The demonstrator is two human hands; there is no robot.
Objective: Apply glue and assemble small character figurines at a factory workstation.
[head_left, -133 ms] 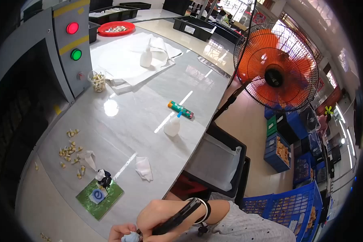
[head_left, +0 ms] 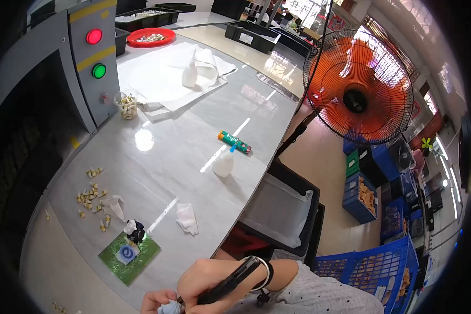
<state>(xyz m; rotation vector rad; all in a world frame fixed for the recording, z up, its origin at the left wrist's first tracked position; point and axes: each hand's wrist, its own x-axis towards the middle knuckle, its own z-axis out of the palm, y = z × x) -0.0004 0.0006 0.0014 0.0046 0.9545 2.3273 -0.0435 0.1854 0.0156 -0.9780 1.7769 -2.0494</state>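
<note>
At the near edge of the desk [head_left: 178, 157], a black pen-shaped tool [head_left: 229, 284] slants leftward, tip-down toward a pale-blue piece [head_left: 168, 308] the left hand [head_left: 154, 302] pinches; the right hand [head_left: 206, 280], arched over, grips the tool.

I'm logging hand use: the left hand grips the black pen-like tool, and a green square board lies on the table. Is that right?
Not quite: the right hand grips the black pen-like tool, as the head view shows. A green square board does lie on the table.
</note>
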